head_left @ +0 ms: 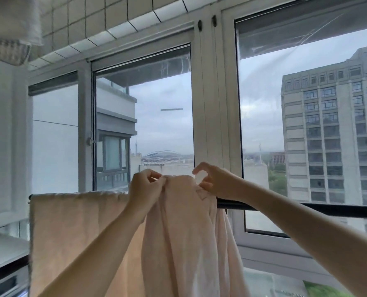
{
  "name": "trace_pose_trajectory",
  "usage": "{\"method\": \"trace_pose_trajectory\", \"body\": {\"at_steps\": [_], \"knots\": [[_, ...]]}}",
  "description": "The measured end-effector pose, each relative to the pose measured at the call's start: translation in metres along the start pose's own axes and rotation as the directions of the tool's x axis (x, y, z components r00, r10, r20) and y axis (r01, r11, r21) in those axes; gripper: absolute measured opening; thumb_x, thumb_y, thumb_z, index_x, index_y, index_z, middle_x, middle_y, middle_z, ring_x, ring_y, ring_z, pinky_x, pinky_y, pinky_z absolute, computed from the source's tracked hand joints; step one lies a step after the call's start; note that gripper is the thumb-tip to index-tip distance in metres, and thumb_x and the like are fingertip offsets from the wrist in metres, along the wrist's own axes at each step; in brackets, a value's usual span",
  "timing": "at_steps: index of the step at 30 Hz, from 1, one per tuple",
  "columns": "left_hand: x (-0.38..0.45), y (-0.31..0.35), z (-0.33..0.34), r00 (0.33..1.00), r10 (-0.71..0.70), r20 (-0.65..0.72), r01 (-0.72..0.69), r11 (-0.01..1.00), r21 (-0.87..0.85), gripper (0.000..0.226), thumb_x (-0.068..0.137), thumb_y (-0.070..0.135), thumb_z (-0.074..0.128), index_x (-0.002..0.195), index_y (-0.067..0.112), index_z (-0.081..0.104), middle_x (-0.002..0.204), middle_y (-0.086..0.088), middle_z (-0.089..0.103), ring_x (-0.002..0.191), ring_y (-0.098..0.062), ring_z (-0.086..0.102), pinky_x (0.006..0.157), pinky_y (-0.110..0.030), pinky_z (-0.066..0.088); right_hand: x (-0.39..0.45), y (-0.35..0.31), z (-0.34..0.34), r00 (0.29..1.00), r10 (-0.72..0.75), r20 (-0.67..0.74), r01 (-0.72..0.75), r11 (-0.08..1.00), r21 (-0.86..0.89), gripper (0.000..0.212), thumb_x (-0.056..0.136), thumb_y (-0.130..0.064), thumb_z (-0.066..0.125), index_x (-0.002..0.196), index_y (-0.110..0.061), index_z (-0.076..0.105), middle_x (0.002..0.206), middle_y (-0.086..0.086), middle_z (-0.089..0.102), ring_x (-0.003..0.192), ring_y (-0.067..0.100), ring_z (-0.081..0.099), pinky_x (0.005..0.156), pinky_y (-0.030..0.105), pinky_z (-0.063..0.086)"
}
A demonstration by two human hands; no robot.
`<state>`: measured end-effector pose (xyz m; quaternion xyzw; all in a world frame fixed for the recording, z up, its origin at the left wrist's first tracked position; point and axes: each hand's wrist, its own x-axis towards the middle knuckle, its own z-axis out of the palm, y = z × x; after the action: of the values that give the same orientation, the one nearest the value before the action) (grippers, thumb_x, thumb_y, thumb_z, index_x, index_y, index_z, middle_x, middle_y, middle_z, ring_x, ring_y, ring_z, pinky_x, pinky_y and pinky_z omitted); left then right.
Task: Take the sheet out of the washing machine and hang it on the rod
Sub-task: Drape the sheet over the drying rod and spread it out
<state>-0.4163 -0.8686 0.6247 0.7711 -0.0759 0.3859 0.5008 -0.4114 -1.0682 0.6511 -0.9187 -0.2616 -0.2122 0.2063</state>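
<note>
Soft matt pink cloth sheet [186, 232]; smooth dark metal rod [307, 209].

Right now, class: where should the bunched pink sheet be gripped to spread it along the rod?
Pinch the sheet at its bunched top fold, from its right side with the right hand, then draw rightward: the rod is bare there, and the left part already hangs flat.

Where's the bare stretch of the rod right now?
Head view, right side: the dark metal rod runs bare from the bunched pale pink sheet under the right hand.

No readable text, no labels, no brands, no numbers
</note>
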Motion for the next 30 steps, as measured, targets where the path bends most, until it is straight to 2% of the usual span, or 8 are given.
{"method": "trace_pose_trajectory", "body": {"at_steps": [3,6,12,17,20,23,27,30], "knots": [[0.0,-0.016,-0.004,0.993,0.049,0.11,-0.046,0.998,-0.03,0.008,0.081,0.021,0.072,0.076,0.015,0.069,0.068,0.0,0.068,0.066,-0.013,0.062,0.061,-0.025,0.045,-0.007,0.007,-0.003,0.996,0.032,-0.084,-0.031,0.999,0.021,0.015,0.09,-0.022,0.062,0.102,-0.016,0.056,0.091,0.0,0.067,0.072,0.005,0.058,0.065,0.019,0.048],[0.0,-0.023,-0.002,0.97,0.113,0.215,-0.092,0.99,-0.107,0.017,0.089,0.021,0.063,0.077,0.013,0.074,0.072,0.0,0.072,0.075,-0.015,0.067,0.074,-0.03,0.049,-0.021,0.015,-0.007,0.988,0.002,-0.153,-0.02,0.993,-0.115,0.009,0.088,-0.025,0.063,0.093,-0.018,0.066,0.087,-0.007,0.067,0.076,0.004,0.06,0.072,0.017,0.048],[-0.003,-0.024,0.009,0.911,0.179,0.371,-0.115,0.975,-0.188,0.038,0.082,-0.014,0.05,0.092,0.015,0.073,0.09,0.004,0.073,0.088,-0.003,0.067,0.079,-0.014,0.05,-0.043,0.02,-0.008,0.994,-0.065,-0.085,0.06,0.997,-0.052,0.021,0.086,-0.029,0.066,0.107,-0.024,0.064,0.097,-0.019,0.06,0.079,0.001,0.064,0.069,0.013,0.053],[-0.001,-0.032,0.019,0.875,0.275,0.398,-0.207,0.957,-0.206,0.024,0.086,-0.002,0.062,0.101,0.015,0.069,0.101,0.002,0.07,0.091,-0.006,0.066,0.085,-0.02,0.052,-0.044,0.026,0.007,0.964,-0.156,-0.216,0.126,0.981,-0.146,0.013,0.09,-0.029,0.061,0.101,-0.025,0.064,0.1,-0.009,0.058,0.085,0.004,0.057,0.076,0.018,0.047],[0.006,-0.047,0.023,0.891,0.217,0.399,-0.199,0.976,-0.085,0.018,0.083,0.038,0.064,0.1,0.03,0.064,0.103,0.008,0.067,0.09,-0.007,0.065,0.085,-0.032,0.053,-0.041,0.023,0.018,0.941,-0.21,-0.266,0.156,0.965,-0.208,0.014,0.094,-0.024,0.056,0.102,-0.019,0.066,0.101,-0.007,0.062,0.086,0.008,0.06,0.078,0.02,0.049],[0.004,-0.057,0.027,0.922,0.171,0.348,-0.231,0.963,0.141,0.043,0.079,0.067,0.037,0.094,0.034,0.061,0.088,0.014,0.067,0.091,-0.01,0.06,0.089,-0.041,0.046,-0.04,0.021,0.02,0.936,-0.152,-0.316,0.1,0.979,-0.176,0.017,0.097,-0.023,0.05,0.099,-0.015,0.065,0.086,-0.007,0.066,0.073,0.005,0.06,0.067,0.015,0.048],[-0.003,-0.05,0.037,0.93,0.234,0.282,-0.305,0.922,0.24,0.046,0.099,0.048,0.027,0.067,0.026,0.052,0.064,0.014,0.053,0.083,-0.015,0.047,0.087,-0.035,0.031,-0.044,0.029,0.01,0.948,-0.069,-0.309,0.005,0.979,-0.203,0.018,0.1,-0.016,0.043,0.088,-0.011,0.055,0.075,-0.004,0.06,0.066,0.013,0.06,0.058,0.025,0.05],[-0.003,-0.051,0.046,0.939,0.248,0.237,-0.314,0.9,0.301,0.049,0.101,0.039,0.023,0.078,0.018,0.061,0.066,0.014,0.051,0.087,-0.013,0.043,0.085,-0.029,0.021,-0.054,0.039,-0.006,0.978,-0.086,-0.192,0.013,0.935,-0.355,0.018,0.1,-0.011,0.038,0.085,-0.009,0.046,0.074,0.003,0.057,0.065,0.023,0.06,0.057,0.032,0.048]]}}
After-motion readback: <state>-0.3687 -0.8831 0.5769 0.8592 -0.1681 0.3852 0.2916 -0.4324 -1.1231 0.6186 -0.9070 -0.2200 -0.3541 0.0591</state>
